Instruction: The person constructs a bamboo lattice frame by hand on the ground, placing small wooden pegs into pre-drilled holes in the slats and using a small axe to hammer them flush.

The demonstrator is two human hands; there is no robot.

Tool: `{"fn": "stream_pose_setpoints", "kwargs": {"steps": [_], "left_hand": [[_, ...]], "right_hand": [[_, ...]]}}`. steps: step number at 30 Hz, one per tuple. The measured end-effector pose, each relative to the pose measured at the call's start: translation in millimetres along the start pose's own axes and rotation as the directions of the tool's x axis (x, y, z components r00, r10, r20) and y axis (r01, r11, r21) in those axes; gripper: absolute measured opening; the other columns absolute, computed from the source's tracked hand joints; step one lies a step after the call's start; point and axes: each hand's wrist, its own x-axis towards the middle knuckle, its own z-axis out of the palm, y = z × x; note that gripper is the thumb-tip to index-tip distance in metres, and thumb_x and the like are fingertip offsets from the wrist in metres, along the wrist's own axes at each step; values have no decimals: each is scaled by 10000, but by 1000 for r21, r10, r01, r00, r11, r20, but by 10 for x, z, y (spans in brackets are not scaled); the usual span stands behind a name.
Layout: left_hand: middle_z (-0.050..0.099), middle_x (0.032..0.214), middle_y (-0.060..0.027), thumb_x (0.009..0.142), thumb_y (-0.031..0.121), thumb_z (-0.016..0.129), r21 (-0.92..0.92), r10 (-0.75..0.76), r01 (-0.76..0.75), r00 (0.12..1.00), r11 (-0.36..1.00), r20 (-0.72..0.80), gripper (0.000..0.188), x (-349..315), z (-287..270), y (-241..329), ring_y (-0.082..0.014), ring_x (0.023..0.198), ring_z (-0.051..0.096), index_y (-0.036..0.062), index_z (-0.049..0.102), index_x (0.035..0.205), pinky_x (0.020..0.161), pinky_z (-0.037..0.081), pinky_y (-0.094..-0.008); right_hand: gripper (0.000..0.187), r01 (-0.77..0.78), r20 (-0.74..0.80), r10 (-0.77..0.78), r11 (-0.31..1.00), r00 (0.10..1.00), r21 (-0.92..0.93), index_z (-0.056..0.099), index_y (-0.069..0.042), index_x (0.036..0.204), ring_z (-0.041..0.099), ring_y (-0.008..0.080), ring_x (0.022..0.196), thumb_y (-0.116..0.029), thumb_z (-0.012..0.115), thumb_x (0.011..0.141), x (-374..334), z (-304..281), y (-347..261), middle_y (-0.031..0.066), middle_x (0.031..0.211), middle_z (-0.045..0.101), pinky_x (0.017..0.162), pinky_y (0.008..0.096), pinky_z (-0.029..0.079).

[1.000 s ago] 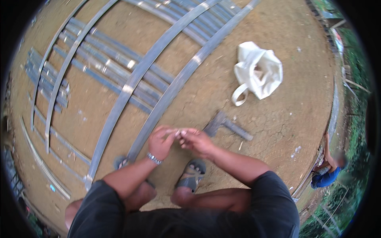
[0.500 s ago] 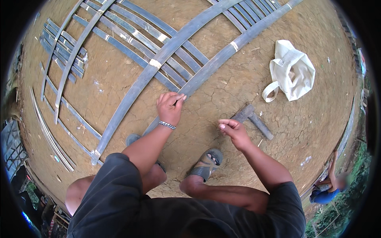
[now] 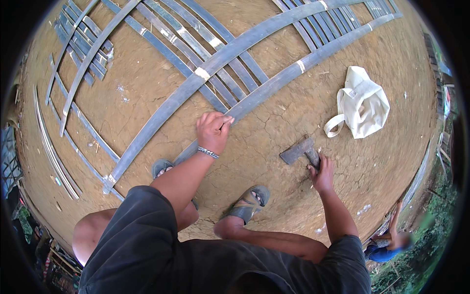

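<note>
My left hand (image 3: 214,131), a chain bracelet at its wrist, rests over a long grey split-bamboo strip (image 3: 267,90). Its thumb and fingertips are pinched together at the strip's edge; whatever small thing they may hold is too hidden to name. To the right, a hatchet (image 3: 297,150) with a dark, broad head and short handle lies on the ground. My right hand (image 3: 322,177) has its fingers around the end of that handle, the head pointing away from me to the left. Several narrower slats (image 3: 225,78) cross beneath the long strips.
A white cloth bag (image 3: 364,110) lies on the cracked earth at the right. Thin pale strips (image 3: 51,147) and a second slatted frame (image 3: 81,44) are at the left. My sandalled foot (image 3: 250,201) stands near the work. Another person (image 3: 387,245) is at the far right edge.
My right hand has moved right and closed around the hatchet handle; before, it was raised with fingertips together beside the hatchet head. My left hand stays at the strip. The view has shifted slightly.
</note>
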Motion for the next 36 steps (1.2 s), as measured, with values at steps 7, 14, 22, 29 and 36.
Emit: {"fn": "stream_pose_setpoints", "kwargs": {"steps": [7,14,22,29,36], "left_hand": [[676,904,14,797,139,798,36,22,-22,1000,999,3,70,-16,-1,-8,-206,897,612,152,755,851,830,430,-374],[669,901,11,807,143,785,55,23,-23,1000,998,-12,58,-16,-19,16,-214,895,610,156,752,853,834,431,-384],[673,899,-11,805,143,801,66,34,-33,999,997,-20,80,5,-26,22,-231,885,615,146,743,860,818,428,-387],[677,913,-19,796,125,791,78,57,-55,998,995,-26,100,16,-28,39,-244,901,616,139,735,878,823,430,-399],[658,881,22,780,123,790,106,39,-37,999,994,-20,95,19,-40,48,-221,887,597,157,729,845,842,430,-398]], "right_hand": [[547,19,-4,-19,999,1000,49,476,-21,1390,586,434,1020,-196,695,920,-139,43,26,240,1151,581,893,477,484],[528,-452,480,138,623,867,638,440,-36,1421,622,238,921,-193,665,969,-212,-145,-926,105,1001,620,850,370,520],[557,-76,335,-155,808,929,584,448,-32,1429,689,364,972,-215,675,955,222,-145,-1578,218,1066,679,849,419,534],[551,88,234,-218,882,947,464,418,-61,1472,669,468,1046,-189,610,971,471,-154,-1995,291,1244,634,862,492,551],[604,224,163,-325,866,932,446,406,-30,1482,665,455,1088,-141,642,937,551,-6,-2072,278,1312,612,901,476,554]]}}
